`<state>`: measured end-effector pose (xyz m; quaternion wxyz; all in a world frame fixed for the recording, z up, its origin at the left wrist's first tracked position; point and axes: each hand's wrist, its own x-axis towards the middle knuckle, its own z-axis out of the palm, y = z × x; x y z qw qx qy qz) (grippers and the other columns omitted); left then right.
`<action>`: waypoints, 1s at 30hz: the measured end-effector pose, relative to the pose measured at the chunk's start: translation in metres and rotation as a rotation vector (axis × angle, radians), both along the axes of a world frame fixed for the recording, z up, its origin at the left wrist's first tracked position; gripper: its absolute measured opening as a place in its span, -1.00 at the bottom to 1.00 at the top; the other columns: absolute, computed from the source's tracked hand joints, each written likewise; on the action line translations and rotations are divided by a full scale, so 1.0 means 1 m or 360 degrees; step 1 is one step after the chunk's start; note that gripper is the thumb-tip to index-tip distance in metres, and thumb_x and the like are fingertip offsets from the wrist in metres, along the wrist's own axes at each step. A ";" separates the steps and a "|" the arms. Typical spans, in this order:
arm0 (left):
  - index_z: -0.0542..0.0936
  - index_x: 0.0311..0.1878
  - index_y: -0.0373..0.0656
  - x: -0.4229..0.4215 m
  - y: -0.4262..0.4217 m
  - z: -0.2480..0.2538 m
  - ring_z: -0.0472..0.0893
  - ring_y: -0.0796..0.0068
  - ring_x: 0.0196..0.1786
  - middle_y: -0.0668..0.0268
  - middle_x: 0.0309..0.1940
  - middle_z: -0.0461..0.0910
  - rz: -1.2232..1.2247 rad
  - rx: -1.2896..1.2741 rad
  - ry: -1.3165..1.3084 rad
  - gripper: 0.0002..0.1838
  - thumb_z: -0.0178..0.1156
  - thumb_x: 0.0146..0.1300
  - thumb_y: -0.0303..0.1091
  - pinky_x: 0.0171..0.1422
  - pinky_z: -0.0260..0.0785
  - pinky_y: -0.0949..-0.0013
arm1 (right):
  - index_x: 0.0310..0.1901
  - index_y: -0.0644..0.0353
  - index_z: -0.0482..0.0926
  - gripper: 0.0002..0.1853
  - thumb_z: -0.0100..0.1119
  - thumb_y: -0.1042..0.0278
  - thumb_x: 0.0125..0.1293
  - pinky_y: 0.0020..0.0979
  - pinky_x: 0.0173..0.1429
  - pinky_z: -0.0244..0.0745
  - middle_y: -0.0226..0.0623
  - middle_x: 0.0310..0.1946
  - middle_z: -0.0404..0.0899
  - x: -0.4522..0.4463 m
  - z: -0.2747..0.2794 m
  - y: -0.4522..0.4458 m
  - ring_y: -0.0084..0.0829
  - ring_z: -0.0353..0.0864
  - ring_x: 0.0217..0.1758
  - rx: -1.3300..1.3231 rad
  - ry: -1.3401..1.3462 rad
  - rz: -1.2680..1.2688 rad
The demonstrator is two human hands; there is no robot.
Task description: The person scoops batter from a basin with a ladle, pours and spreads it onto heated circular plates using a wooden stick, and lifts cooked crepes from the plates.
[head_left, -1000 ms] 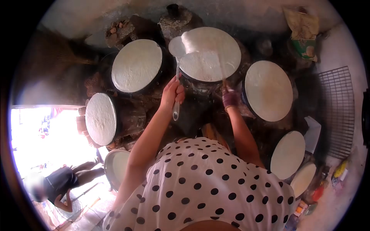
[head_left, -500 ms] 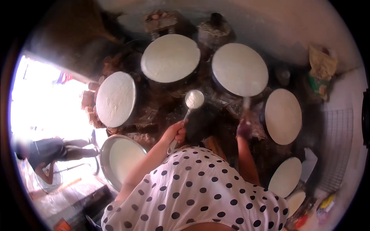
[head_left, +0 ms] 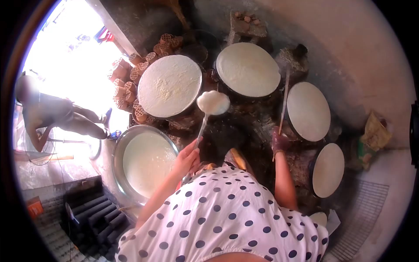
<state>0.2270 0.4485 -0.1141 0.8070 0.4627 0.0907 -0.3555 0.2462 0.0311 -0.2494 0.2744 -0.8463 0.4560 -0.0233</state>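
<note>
My left hand (head_left: 187, 160) is closed round the handle of a metal ladle (head_left: 213, 103), whose bowl is coated with creamy white liquid. The ladle's bowl hangs between two round pans with pale white surfaces, the left pan (head_left: 170, 86) being crumbly yellowish in its middle and the upper pan (head_left: 248, 70) smoother. In my right hand (head_left: 279, 143), which looks covered by a purple glove, is a thin wooden stick (head_left: 285, 97) pointing upward beside the right pan (head_left: 308, 111). Below and left of the ladle stands a wide metal basin (head_left: 118, 163) holding white liquid, close to my left forearm.
Perforated coal briquettes (head_left: 130, 89) are piled left of the pans. Another white-topped pan (head_left: 328, 170) stands at lower right, near a wire rack (head_left: 362, 209). A person (head_left: 56, 109) is by a fan at far left. Dark cylinders (head_left: 94, 218) lie stacked at lower left.
The view has swung left, so pans and basin appear farther right. The ladle's bowl is now nearer the left pan. The stick in my right hand now shows clearly, pointing up.
</note>
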 end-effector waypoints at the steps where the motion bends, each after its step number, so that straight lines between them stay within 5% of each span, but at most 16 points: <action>1: 0.28 0.38 0.04 -0.001 -0.006 0.004 0.12 0.69 -0.78 0.52 -0.72 0.11 0.0046 0.0396 -0.0238 -0.58 -0.15 0.49 -0.32 -0.72 -0.01 0.60 | -0.03 0.22 0.60 -0.40 0.22 -0.17 0.09 -0.15 0.01 0.48 0.03 -0.13 0.64 0.007 -0.005 0.000 -0.04 0.63 -0.05 0.0160 -0.0088 0.0020; 3: 0.23 0.41 -0.04 0.019 -0.014 -0.013 0.11 0.72 -0.80 0.53 -0.71 0.07 0.0070 0.0345 -0.0216 -0.56 -0.18 0.50 -0.32 -0.74 0.00 0.62 | -0.14 0.28 0.62 -0.38 0.19 -0.23 0.09 -0.13 -0.04 0.47 0.06 -0.21 0.65 0.032 -0.033 -0.020 -0.03 0.64 -0.12 0.0372 -0.0218 0.0019; 5: 0.22 0.42 -0.07 0.045 -0.011 -0.024 0.13 0.73 -0.81 0.54 -0.73 0.10 0.0423 -0.0923 0.0774 -0.55 -0.16 0.50 -0.30 -0.75 0.00 0.62 | -0.21 0.30 0.61 -0.43 0.19 -0.18 0.12 -0.17 -0.12 0.45 -0.01 -0.29 0.62 0.066 -0.059 -0.044 -0.11 0.62 -0.20 0.0454 -0.0307 -0.0012; 6: 0.21 0.42 -0.07 0.047 -0.011 -0.021 0.11 0.74 -0.81 0.55 -0.73 0.11 0.0474 -0.1084 0.0722 -0.53 -0.13 0.49 -0.28 -0.75 -0.03 0.62 | -0.23 0.28 0.60 -0.47 0.21 -0.14 0.12 -0.21 -0.16 0.43 -0.09 -0.33 0.59 0.085 -0.057 -0.052 -0.20 0.58 -0.25 0.0467 -0.0356 -0.0010; 7: 0.21 0.42 -0.07 0.044 -0.009 -0.010 0.11 0.74 -0.81 0.55 -0.73 0.11 0.0481 -0.1078 0.0733 -0.53 -0.13 0.49 -0.28 -0.75 -0.03 0.62 | -0.25 0.27 0.59 -0.51 0.24 -0.10 0.12 -0.25 -0.21 0.42 -0.16 -0.37 0.57 0.107 -0.054 -0.060 -0.29 0.55 -0.29 0.0479 -0.0409 0.0002; 10: 0.14 0.45 -0.02 0.033 -0.007 0.029 0.11 0.71 -0.77 0.54 -0.67 0.09 0.0329 0.0408 -0.0279 -0.51 -0.17 0.49 -0.29 -0.68 0.01 0.58 | -0.31 0.23 0.56 -0.63 0.31 0.03 0.12 -0.36 -0.35 0.37 -0.39 -0.50 0.49 0.159 -0.049 -0.076 -0.55 0.46 -0.43 0.0670 -0.0529 0.0096; 12: 0.14 0.45 -0.01 0.041 -0.014 0.044 0.12 0.71 -0.75 0.54 -0.66 0.11 0.0381 0.0374 -0.0110 -0.51 -0.18 0.49 -0.29 -0.66 0.03 0.58 | -0.23 0.28 0.57 -0.57 0.28 0.01 0.14 -0.41 -0.25 0.39 -0.30 -0.42 0.54 0.175 -0.042 -0.076 -0.49 0.50 -0.35 0.0922 -0.0484 0.0181; 16: 0.19 0.40 0.02 0.065 -0.011 0.024 0.14 0.69 -0.73 0.52 -0.64 0.13 0.0503 -0.0016 0.0207 -0.57 -0.20 0.49 -0.29 -0.63 0.07 0.57 | -0.21 0.35 0.57 -0.49 0.32 -0.05 0.14 -0.27 -0.09 0.44 -0.22 -0.36 0.60 0.183 -0.005 -0.037 -0.35 0.54 -0.28 0.0591 -0.0248 0.0317; 20: 0.23 0.35 0.08 0.064 -0.013 0.007 0.14 0.70 -0.75 0.52 -0.66 0.13 0.0654 -0.0195 0.0346 -0.61 -0.20 0.49 -0.29 -0.67 0.03 0.57 | -0.42 0.23 0.64 -0.68 0.33 0.09 0.03 -0.37 -0.45 0.41 -0.43 -0.61 0.53 0.187 -0.052 0.018 -0.52 0.50 -0.56 0.0520 -0.0044 0.0336; 21: 0.24 0.35 0.09 0.064 -0.013 0.006 0.14 0.71 -0.75 0.53 -0.66 0.13 0.0674 -0.0219 0.0353 -0.61 -0.20 0.49 -0.29 -0.69 0.02 0.57 | -0.42 0.18 0.65 -0.72 0.34 0.11 0.02 -0.40 -0.56 0.34 -0.48 -0.67 0.49 0.188 -0.031 0.049 -0.56 0.46 -0.63 0.0728 -0.0050 0.0310; 23: 0.27 0.34 0.01 0.069 -0.018 0.007 0.13 0.78 -0.78 0.59 -0.66 0.12 0.0749 -0.0239 0.0355 -0.61 -0.22 0.49 -0.33 -0.73 0.09 0.60 | -0.37 0.15 0.66 -0.76 0.35 0.15 0.03 -0.49 -0.56 0.40 -0.44 -0.59 0.55 0.201 -0.088 0.080 -0.56 0.48 -0.62 0.0954 -0.0097 0.0524; 24: 0.26 0.35 0.01 0.072 -0.019 0.010 0.14 0.78 -0.78 0.58 -0.66 0.13 0.0842 -0.0340 0.0438 -0.61 -0.23 0.50 -0.32 -0.72 0.08 0.61 | -0.31 0.17 0.66 -0.73 0.34 0.15 0.06 -0.50 -0.50 0.48 -0.42 -0.52 0.60 0.203 -0.054 0.103 -0.53 0.53 -0.58 0.1394 -0.0207 0.0486; 27: 0.25 0.35 -0.04 0.081 -0.014 0.009 0.17 0.79 -0.76 0.56 -0.65 0.17 0.0974 -0.0695 0.0527 -0.61 -0.24 0.51 -0.33 -0.71 0.05 0.64 | -0.34 0.16 0.62 -0.76 0.23 0.14 0.18 -0.32 -0.51 0.45 -0.45 -0.64 0.52 0.237 0.020 0.125 -0.45 0.57 -0.60 0.1702 -0.0192 0.0798; 29: 0.22 0.38 -0.08 0.089 -0.015 0.037 0.17 0.78 -0.77 0.53 -0.65 0.18 0.1211 -0.1172 0.0625 -0.59 -0.24 0.50 -0.36 -0.71 0.02 0.65 | -0.42 0.14 0.57 -0.74 0.16 0.12 0.23 -0.23 -0.48 0.45 -0.28 -0.64 0.54 0.273 -0.034 0.081 -0.27 0.58 -0.60 -0.0563 -0.0466 0.1544; 30: 0.17 0.42 -0.12 0.087 -0.014 0.040 0.12 0.77 -0.79 0.53 -0.68 0.14 0.1111 -0.1185 0.0359 -0.55 -0.22 0.50 -0.37 -0.73 -0.02 0.62 | -0.35 0.15 0.57 -0.71 0.12 0.08 0.27 -0.23 -0.41 0.48 -0.20 -0.56 0.57 0.287 -0.023 0.044 -0.21 0.60 -0.52 -0.0401 -0.0415 0.1239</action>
